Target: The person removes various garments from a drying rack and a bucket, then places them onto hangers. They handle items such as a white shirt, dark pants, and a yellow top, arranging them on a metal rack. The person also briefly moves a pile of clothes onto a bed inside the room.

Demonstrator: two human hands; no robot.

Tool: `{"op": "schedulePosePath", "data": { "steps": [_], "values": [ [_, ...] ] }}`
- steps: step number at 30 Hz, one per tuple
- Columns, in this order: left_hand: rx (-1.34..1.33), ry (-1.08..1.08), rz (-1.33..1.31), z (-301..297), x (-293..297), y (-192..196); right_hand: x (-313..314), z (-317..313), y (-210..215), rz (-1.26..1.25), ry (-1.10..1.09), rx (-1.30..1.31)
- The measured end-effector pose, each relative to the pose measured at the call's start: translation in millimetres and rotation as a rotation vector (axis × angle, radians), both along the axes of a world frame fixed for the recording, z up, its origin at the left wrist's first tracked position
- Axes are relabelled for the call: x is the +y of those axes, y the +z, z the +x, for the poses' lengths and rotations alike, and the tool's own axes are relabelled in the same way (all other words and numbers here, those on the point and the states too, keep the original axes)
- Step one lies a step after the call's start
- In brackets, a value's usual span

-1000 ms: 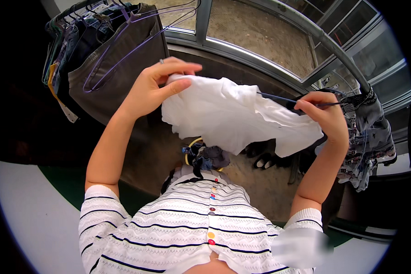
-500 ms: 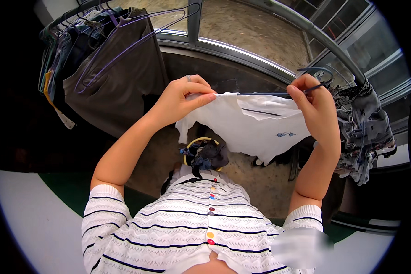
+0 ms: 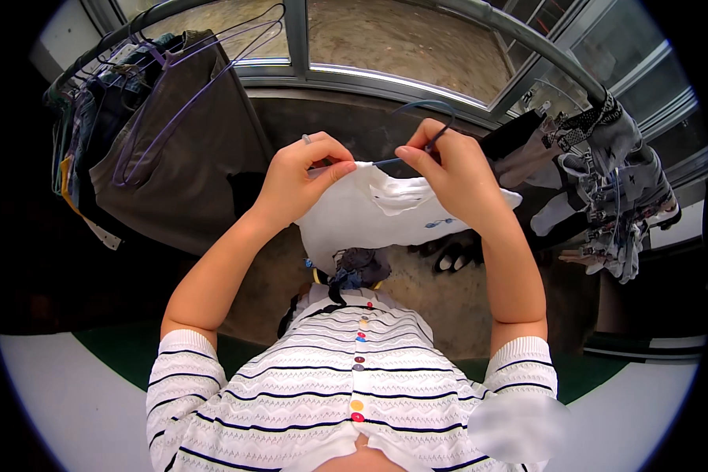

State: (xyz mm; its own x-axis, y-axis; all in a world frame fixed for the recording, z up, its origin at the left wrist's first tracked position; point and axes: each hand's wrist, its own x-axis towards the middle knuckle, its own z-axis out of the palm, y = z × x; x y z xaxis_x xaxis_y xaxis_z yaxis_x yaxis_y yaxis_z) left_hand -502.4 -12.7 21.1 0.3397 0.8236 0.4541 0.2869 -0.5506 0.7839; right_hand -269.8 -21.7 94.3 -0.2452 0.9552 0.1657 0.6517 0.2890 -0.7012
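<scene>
In front of my chest hangs a white shirt (image 3: 346,212) with a small blue motif on its front. My left hand (image 3: 303,177) pinches the shirt's shoulder edge beside the neckline, thumb against fingers. A dark blue hanger (image 3: 451,118) is partly inside the shirt, and its hook curves up above my right hand (image 3: 452,169). The fingers of that hand are closed around the hanger near its hook. One bar of it shows between my hands; the rest is hidden by cloth and fingers.
A curved metal rail (image 3: 145,20) at left bears several clothes, including a grey-brown garment (image 3: 181,141) and purple hangers (image 3: 177,110). At right, small garments and socks (image 3: 617,212) hang in clips. Below are a basket of dark laundry (image 3: 359,266) and black shoes (image 3: 452,258).
My right hand has moved left with the hanger, closer to my left hand. The shirt's neckline has bunched up between them. The view has shifted a little to the right.
</scene>
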Motion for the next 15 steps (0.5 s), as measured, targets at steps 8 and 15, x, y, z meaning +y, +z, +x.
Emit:
{"op": "schedulePosePath", "data": {
  "steps": [8,15],
  "values": [
    [0.039,0.090,-0.125,-23.1,-6.8,3.8,3.9,37.6,-19.0,-0.142,0.224,0.202],
    [-0.058,0.204,-0.226,-69.1,-6.0,-1.9,24.3,105.2,-69.9,-0.522,0.175,0.208]
  ]
}}
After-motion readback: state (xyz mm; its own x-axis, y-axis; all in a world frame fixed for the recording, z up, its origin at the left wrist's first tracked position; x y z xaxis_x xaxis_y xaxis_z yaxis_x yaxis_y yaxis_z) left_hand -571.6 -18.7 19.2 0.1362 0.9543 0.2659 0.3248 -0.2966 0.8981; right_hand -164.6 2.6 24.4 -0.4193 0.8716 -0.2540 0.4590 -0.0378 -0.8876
